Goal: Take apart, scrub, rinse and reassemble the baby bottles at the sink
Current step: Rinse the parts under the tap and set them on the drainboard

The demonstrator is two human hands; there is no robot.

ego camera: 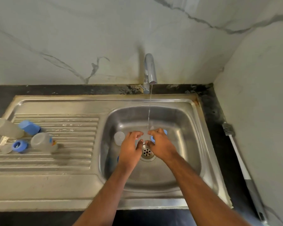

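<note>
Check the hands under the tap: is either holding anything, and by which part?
Cannot tell for sure. The left hand and right hand curl together under the stream; a blue ring peeks from behind the right fingers, its grip hidden.

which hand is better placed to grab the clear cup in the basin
Left. The left hand sits right beside the clear cup; the right hand is on the far side.
</note>
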